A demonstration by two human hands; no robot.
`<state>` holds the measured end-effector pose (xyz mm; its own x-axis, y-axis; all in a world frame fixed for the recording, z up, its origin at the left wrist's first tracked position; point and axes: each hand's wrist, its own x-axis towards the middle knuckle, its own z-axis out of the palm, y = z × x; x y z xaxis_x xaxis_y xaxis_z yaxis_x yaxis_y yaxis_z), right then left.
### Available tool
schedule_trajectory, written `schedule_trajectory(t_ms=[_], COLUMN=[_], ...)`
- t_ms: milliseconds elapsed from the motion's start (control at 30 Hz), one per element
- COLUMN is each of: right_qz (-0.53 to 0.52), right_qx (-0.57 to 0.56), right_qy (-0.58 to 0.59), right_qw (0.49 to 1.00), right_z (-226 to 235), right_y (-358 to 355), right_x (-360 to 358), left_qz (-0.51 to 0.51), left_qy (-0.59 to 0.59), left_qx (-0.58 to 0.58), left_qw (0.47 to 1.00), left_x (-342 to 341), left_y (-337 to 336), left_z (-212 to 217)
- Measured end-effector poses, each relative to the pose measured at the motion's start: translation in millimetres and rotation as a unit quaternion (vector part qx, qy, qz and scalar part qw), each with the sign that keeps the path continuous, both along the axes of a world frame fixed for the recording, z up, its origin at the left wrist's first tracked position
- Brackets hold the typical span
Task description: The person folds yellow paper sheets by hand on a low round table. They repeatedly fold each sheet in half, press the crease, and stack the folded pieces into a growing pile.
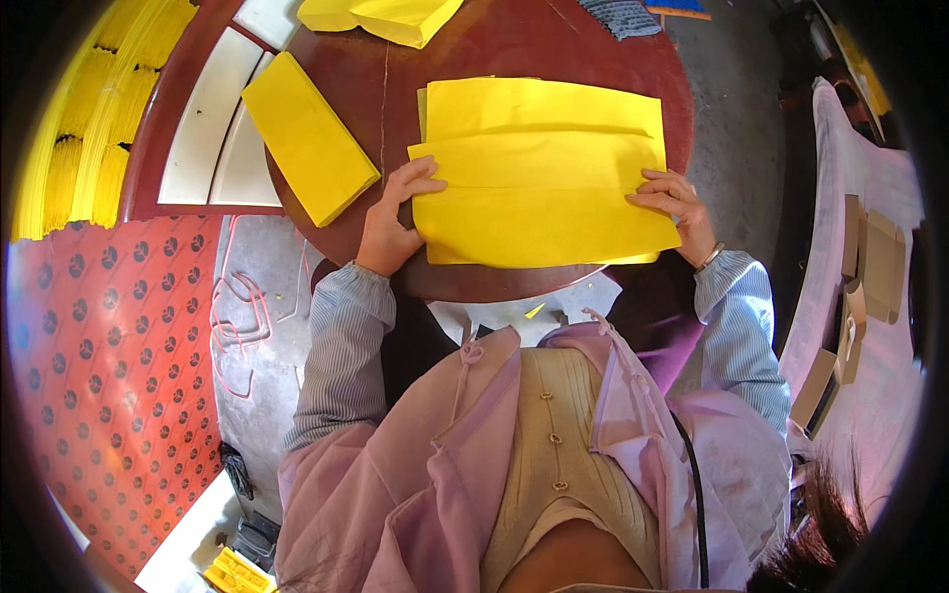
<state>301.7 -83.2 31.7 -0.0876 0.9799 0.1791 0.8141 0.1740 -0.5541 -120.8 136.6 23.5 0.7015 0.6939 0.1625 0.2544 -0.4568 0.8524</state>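
Before me a yellow paper sheet [549, 222] with creases across it lies on top of other yellow sheets [554, 104], whose edges show at the far side and the left. My left hand [397, 212] grips its left edge, fingertips on top and thumb low at the side. At the opposite edge my right hand [682, 210] has its fingers on the paper; its thumb is hidden. To the left of my left hand lies a folded yellow bundle [311, 138], set at a slant.
The round dark red table [346, 64] carries another yellow stack [386, 15] at its far edge and a grey-blue cloth [621, 17]. Tall yellow piles [99, 119] stand at far left beside white panels [208, 119]. Cardboard boxes [878, 262] rest on a pale cloth at right.
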Motion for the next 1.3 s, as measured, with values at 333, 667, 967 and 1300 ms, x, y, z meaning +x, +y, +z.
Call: schedule_trajectory(t_ms=[333,667,967,1300], right_qz=[0.042,-0.074,-0.227,-0.253], right_qx=[0.052,-0.021,-0.061,-0.022], right_qy=[-0.140,0.034,0.230,0.215], right_qw=[0.988,0.996,0.945,0.943], right_z=[9,-15,-26,-28], right_y=[0,-4,7,6], right_x=[-10,15,8,-1], left_qz=[-0.097,-0.018,0.181,0.188], left_qy=[0.070,-0.014,-0.106,-0.062], left_qx=[0.245,0.048,-0.141,-0.132], left_qw=[0.962,0.999,0.967,0.971], left_x=[-7,-10,12,20], left_y=[-3,-9,-23,-22], left_z=[2,-25,-29,-9])
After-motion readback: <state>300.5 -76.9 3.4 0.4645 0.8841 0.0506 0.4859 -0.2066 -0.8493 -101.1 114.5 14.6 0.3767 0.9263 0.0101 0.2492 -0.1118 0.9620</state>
